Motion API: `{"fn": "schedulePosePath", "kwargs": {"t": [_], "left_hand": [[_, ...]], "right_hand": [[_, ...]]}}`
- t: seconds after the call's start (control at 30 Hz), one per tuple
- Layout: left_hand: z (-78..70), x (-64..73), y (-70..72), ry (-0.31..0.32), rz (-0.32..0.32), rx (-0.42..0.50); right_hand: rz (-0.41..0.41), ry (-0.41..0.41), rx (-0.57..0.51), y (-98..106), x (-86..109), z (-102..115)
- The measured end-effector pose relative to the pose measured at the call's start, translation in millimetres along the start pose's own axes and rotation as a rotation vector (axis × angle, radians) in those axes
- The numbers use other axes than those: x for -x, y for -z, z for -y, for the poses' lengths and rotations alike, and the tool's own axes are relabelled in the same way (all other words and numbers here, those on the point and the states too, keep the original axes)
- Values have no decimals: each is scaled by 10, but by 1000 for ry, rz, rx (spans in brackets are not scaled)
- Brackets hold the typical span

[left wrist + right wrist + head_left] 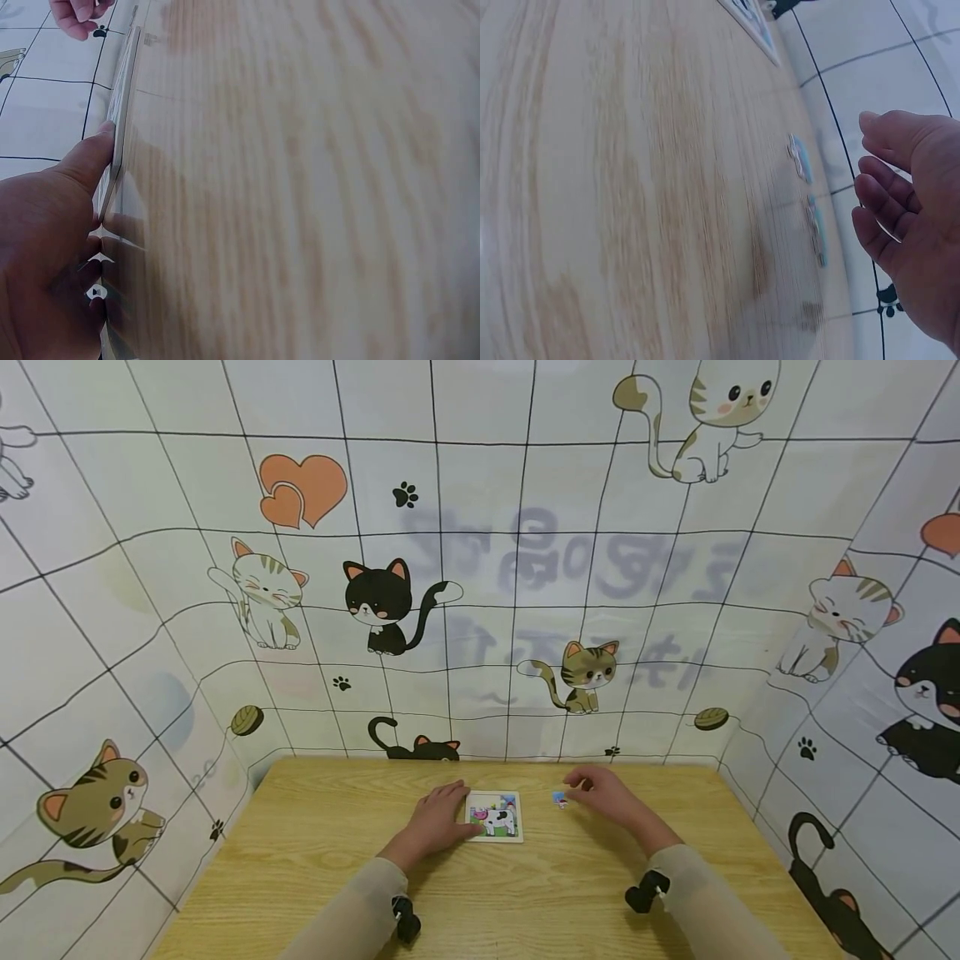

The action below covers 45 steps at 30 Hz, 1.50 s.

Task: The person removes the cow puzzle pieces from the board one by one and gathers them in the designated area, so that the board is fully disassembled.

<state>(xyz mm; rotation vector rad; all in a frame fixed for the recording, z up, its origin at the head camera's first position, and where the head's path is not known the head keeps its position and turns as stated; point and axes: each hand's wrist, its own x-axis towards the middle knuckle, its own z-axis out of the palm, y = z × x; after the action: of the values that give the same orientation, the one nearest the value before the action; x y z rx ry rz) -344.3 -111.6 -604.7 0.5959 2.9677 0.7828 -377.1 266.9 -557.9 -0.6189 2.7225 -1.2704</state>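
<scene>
A small square jigsaw puzzle (504, 820) in a pale frame, with a black-and-white cow picture, lies flat on the table. My left hand (439, 823) rests at its left side, fingers stretched along the edge and thumb touching the lower left part. Right of the puzzle, my right hand (607, 797) hovers over the table, its fingers loosely bent with nothing between them. Just beside its fingertips lies a blue puzzle piece (560, 798). From the right wrist, two loose pieces show on the wood, a nearer piece (817, 231) and another piece (799, 159).
The wooden table (330, 827) ends at the back against a hanging white cloth (480, 710) printed with a grid and cats. Similar cloth stands along both sides. A dark wrist camera (647, 892) sits on the right sleeve, another camera (406, 920) on the left.
</scene>
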Motion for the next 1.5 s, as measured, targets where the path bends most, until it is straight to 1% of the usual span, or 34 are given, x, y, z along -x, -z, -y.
{"fn": "schedulePosePath", "kwargs": {"t": [0.13, 0.47, 0.63, 0.8, 0.87, 1.03, 1.1, 1.23, 1.37, 1.5], "left_hand": [[-9, 4, 7, 13, 6, -5], [-98, 16, 102, 21, 23, -12], [-105, 14, 108, 22, 25, -16], [-75, 4, 89, 22, 26, -18], [-73, 6, 91, 20, 25, -20], [-70, 6, 89, 28, 29, -19], [-63, 3, 81, 28, 29, -15], [-13, -14, 36, 19, 26, 6], [13, -17, 13, 20, 26, 21], [-56, 1, 58, 26, 38, -7]], "right_hand": [[34, 28, 12, -76, -51, 93], [100, 92, 60, -247, -183, 389], [134, 128, 80, -353, -259, 446], [178, 193, 105, -471, -334, 478], [199, 198, 105, -516, -362, 489], [252, 163, 109, -613, -416, 523], [279, 167, 119, -643, -438, 532], [330, 197, 170, -704, -497, 528], [350, 210, 224, -746, -536, 548], [364, 209, 265, -727, -546, 608]]}}
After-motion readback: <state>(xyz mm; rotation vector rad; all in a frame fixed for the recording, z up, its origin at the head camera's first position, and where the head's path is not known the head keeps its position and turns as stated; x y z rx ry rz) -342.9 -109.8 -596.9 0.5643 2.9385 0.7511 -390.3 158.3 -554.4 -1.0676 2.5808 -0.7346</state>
